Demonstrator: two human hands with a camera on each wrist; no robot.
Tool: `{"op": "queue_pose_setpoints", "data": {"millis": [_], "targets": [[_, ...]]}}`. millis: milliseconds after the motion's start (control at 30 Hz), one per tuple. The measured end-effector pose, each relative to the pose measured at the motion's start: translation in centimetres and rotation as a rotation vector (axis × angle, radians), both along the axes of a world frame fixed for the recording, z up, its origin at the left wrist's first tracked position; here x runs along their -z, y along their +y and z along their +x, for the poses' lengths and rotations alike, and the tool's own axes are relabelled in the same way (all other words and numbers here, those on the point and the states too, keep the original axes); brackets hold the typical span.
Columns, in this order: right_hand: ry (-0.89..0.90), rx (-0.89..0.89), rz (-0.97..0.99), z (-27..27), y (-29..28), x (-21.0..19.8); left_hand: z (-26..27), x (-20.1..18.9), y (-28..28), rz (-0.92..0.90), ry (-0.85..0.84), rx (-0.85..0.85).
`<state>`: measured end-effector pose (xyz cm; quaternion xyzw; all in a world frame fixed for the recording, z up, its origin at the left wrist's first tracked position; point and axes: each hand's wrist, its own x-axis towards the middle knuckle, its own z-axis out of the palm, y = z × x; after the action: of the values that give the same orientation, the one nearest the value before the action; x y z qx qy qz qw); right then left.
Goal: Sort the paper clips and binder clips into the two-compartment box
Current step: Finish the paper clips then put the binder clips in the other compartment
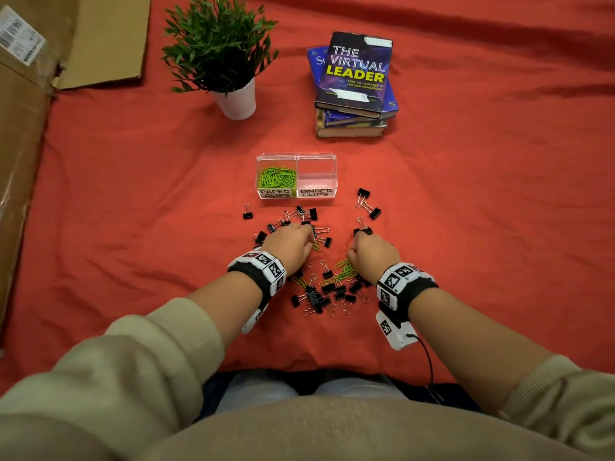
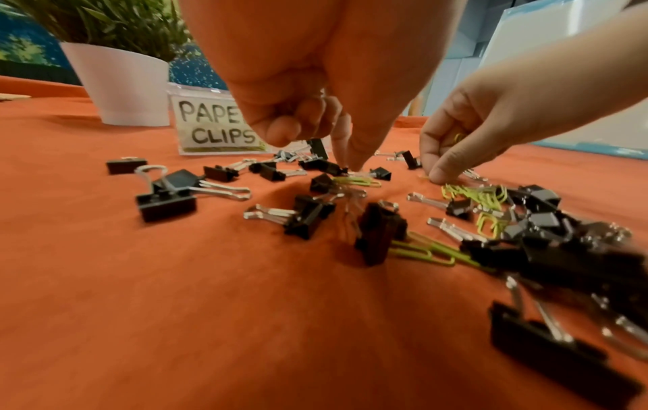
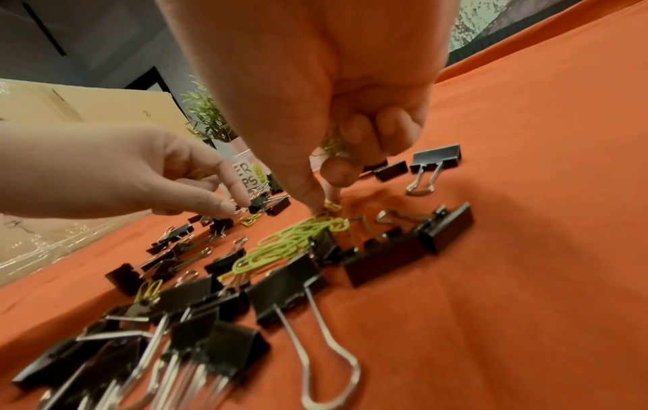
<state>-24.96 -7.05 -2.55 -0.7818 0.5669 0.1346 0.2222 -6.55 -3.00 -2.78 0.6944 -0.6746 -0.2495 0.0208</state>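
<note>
green paper clips [image 3: 333, 147] inside right grip [image 3: 329, 205]

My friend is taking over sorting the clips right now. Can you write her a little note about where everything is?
Left hand: fingertips down in the pile, reaching for a green paper clip; whether it grips yet is unclear.
Right hand: holds green paper clips curled in its fingers, picking at more.
Box: the PAPER CLIPS side holds many green clips; the BINDER CLIPS side looks empty.
Left to do: the last paper clips, then all the black binder clips scattered on the red cloth.
</note>
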Motion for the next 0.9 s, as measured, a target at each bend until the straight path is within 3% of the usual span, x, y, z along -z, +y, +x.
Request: {"op": "queue_pose_setpoints", "data": {"millis": [167, 233, 433, 600, 667, 767, 900], "targets": [[-0.015, -0.019, 0.047, 0.4, 0.1, 0.0, -0.5, 0.6, -0.6, -0.004, -0.126, 0.126], [-0.175, 0.043, 0.134, 0.0, 0.0, -0.4, -0.5, 0.5, -0.8, -0.001, -0.177, 0.187], [-0.652, 0.463, 0.509, -1.7, -1.7, -2.4, -0.6, 0.0, -0.9, -0.028, -0.332, 0.42], [-0.82, 0.623, 0.7, -2.4, -2.3, -2.6, -0.3, 0.1, -0.9, 0.018, -0.27, 0.388], [-0.757, 0.566, 0.666, -2.3, -2.0, -2.4, -0.2, -0.2, -0.8, 0.038, -0.11, 0.243], [-0.516, 0.281, 0.512, -2.1, -1.5, -1.6, 0.4, -1.0, -0.7, 0.039, 0.192, -0.034], [-0.317, -0.064, 0.349, -1.6, -0.9, -1.0, 1.1, -2.4, -0.6, 0.092, 0.383, -0.208]]}}
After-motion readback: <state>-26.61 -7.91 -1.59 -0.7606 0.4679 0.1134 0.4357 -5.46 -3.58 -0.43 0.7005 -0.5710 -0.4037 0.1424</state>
